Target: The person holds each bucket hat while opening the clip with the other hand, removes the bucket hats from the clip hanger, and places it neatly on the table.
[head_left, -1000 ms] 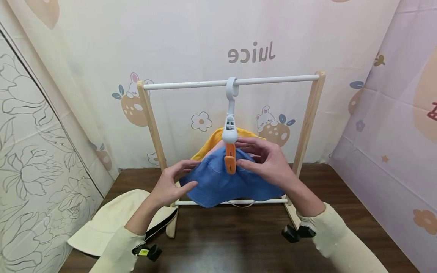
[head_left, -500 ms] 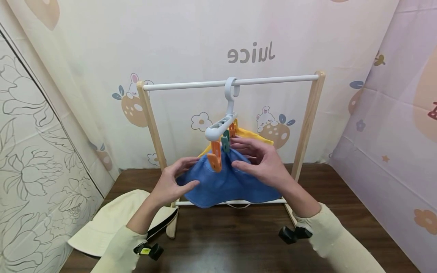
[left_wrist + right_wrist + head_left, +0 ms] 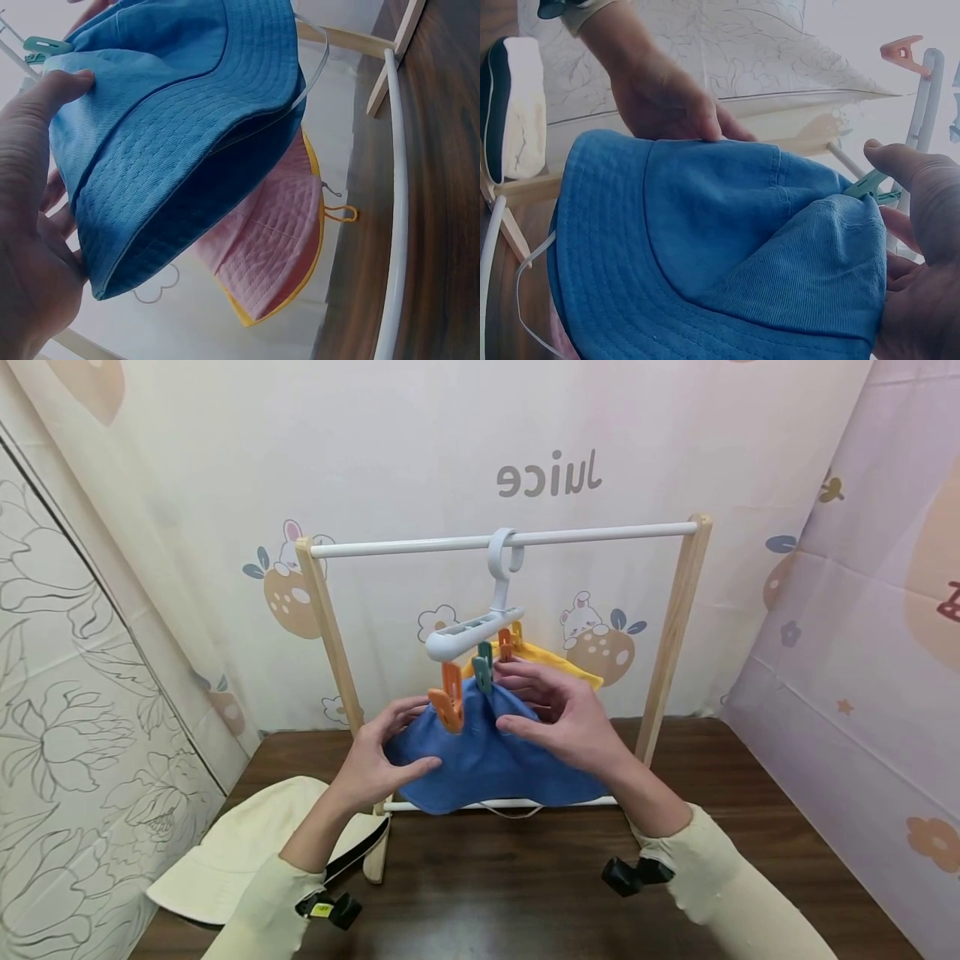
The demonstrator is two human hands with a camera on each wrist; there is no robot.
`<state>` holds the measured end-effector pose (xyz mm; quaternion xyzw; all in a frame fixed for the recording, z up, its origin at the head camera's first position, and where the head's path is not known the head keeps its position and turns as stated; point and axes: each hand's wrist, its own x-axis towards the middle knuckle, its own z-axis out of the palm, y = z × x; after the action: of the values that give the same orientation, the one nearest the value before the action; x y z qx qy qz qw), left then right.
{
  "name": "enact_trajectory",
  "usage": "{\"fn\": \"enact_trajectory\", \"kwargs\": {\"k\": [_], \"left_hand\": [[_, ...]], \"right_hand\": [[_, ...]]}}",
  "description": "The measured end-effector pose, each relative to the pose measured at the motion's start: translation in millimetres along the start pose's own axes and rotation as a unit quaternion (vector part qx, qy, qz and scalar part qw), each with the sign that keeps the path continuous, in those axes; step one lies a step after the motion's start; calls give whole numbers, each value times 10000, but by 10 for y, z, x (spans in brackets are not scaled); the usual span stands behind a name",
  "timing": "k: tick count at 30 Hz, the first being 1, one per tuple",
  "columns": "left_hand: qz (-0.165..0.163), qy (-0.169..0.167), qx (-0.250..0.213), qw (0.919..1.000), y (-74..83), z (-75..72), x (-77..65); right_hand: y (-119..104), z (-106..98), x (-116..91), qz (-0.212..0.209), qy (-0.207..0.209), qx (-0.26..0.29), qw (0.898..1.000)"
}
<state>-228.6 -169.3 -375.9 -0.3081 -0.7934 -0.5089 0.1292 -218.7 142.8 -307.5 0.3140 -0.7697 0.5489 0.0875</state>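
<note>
A blue bucket hat (image 3: pixel 487 760) hangs from a green clothespin (image 3: pixel 483 670) on a light grey clip hanger (image 3: pixel 472 631). My left hand (image 3: pixel 382 752) is at the hat's left side, thumb in front and fingers partly behind, loosely spread. At the right side, my right hand (image 3: pixel 566 710) has its thumb raised near the green clothespin, as the right wrist view shows. Its relaxed fingers are partly hidden by the hat. An orange clothespin (image 3: pixel 448 702) dangles at the hanger's near end. Behind the blue hat hang a pink hat (image 3: pixel 270 232) and a yellow hat (image 3: pixel 558 662).
The hanger hooks over the white top bar (image 3: pixel 600 535) of a wooden-legged rack (image 3: pixel 330 627). A cream bucket hat (image 3: pixel 255 843) lies on the dark wooden table (image 3: pixel 495 893) at the left. A patterned curtain (image 3: pixel 420 452) stands close behind the rack.
The hanger has turned, its near end swinging left, so the green clothespin now shows. My right hand has shifted slightly left with the blue hat's right side; my left hand has barely moved.
</note>
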Motion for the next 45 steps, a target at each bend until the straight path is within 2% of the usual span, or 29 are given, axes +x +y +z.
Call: {"fn": "enact_trajectory", "kwargs": {"k": [9, 28, 37, 45], "left_hand": [[79, 186, 58, 9998, -33, 34, -3], [72, 316, 95, 9994, -23, 46, -4], [207, 637, 266, 9974, -49, 45, 3], [344, 985, 150, 9944, -117, 50, 23]], "right_hand": [[27, 18, 9, -78, -18, 34, 10000], [66, 7, 4, -97, 21, 36, 9999], [119, -33, -15, 32, 66, 206, 9998], [122, -49, -42, 111, 112, 223, 9996]]}}
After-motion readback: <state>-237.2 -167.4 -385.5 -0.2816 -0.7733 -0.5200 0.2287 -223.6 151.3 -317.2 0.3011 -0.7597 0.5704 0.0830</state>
